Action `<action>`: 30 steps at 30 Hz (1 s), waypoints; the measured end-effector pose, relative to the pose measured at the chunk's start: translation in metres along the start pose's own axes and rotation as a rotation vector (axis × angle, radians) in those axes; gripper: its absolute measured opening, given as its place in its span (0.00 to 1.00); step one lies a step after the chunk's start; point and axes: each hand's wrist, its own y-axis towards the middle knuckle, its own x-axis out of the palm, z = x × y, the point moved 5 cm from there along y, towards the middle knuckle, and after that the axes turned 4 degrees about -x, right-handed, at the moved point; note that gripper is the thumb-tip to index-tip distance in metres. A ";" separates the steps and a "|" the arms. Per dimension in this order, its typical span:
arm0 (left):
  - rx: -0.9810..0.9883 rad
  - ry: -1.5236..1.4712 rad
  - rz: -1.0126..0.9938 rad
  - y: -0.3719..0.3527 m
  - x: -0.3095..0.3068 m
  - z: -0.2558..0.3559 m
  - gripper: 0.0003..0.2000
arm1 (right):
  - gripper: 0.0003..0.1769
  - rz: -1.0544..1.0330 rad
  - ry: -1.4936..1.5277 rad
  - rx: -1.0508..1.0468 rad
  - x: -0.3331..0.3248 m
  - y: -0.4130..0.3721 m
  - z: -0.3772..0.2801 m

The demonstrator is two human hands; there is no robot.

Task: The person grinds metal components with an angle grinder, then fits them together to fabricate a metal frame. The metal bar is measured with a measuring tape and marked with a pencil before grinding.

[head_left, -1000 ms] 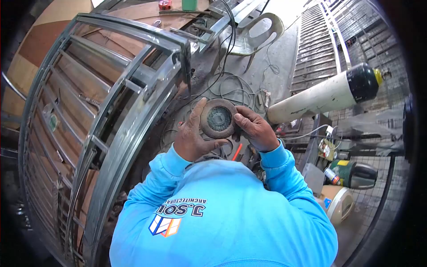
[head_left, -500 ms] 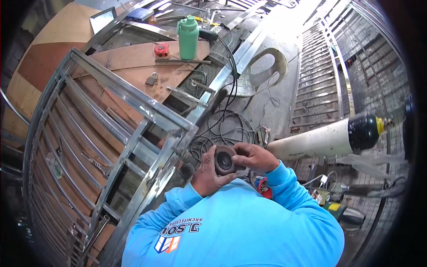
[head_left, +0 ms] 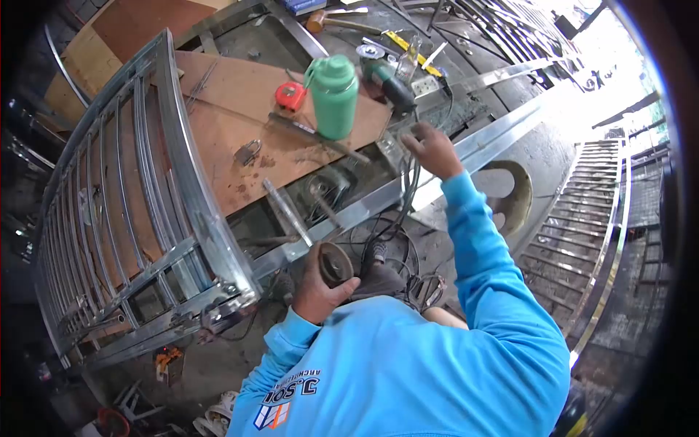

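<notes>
My left hand (head_left: 318,290) is closed around a thick round brown disc (head_left: 335,265) with a recessed, cup-like middle, held close in front of my body. My right hand (head_left: 435,151) reaches forward over the metal beam, fingers curled on a dark power cable (head_left: 410,182). Just beyond these fingers lies a power tool that looks like an angle grinder (head_left: 393,89), dark-bodied with a greenish head. A green bottle (head_left: 335,98) stands upright left of it, beside a red tape measure (head_left: 290,96).
A curved metal railing frame (head_left: 193,167) lies at left over a brown board (head_left: 240,138) bearing a padlock (head_left: 248,151). A long metal beam (head_left: 466,175) crosses ahead. A mallet (head_left: 317,21), a yellow level (head_left: 411,51) and a ladder-like frame (head_left: 575,233) lie farther out.
My right hand has let go of the disc and moved forward and right to the cable. My left hand keeps the disc, now tilted and slightly further left. The view has shifted.
</notes>
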 end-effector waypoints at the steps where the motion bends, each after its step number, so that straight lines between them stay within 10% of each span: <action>1: -0.045 0.142 0.038 0.008 0.004 0.009 0.53 | 0.32 0.056 -0.184 -0.015 0.019 0.034 0.049; 10: -0.034 0.639 0.480 0.120 -0.023 0.004 0.55 | 0.44 -0.462 -0.189 0.327 0.088 0.181 0.135; 17: -0.526 0.705 0.430 0.213 -0.073 -0.007 0.53 | 0.34 -0.478 -0.173 0.349 0.072 0.190 0.108; 21: -0.487 0.813 0.481 0.244 -0.080 -0.047 0.52 | 0.37 -0.401 0.002 0.345 0.050 0.177 0.104; 24: 0.117 0.912 0.544 0.251 -0.039 -0.039 0.32 | 0.37 -0.271 0.003 0.351 0.029 0.145 0.097; 26: 0.298 0.341 0.344 0.203 -0.006 0.031 0.18 | 0.30 -0.235 0.256 0.366 -0.006 0.099 0.055; 27: 0.024 0.217 0.283 0.187 0.014 0.056 0.19 | 0.27 -0.164 0.464 0.295 0.009 0.084 0.067; 30: 0.179 0.056 0.276 0.181 0.056 0.099 0.29 | 0.23 -0.083 0.826 0.339 -0.013 -0.005 0.006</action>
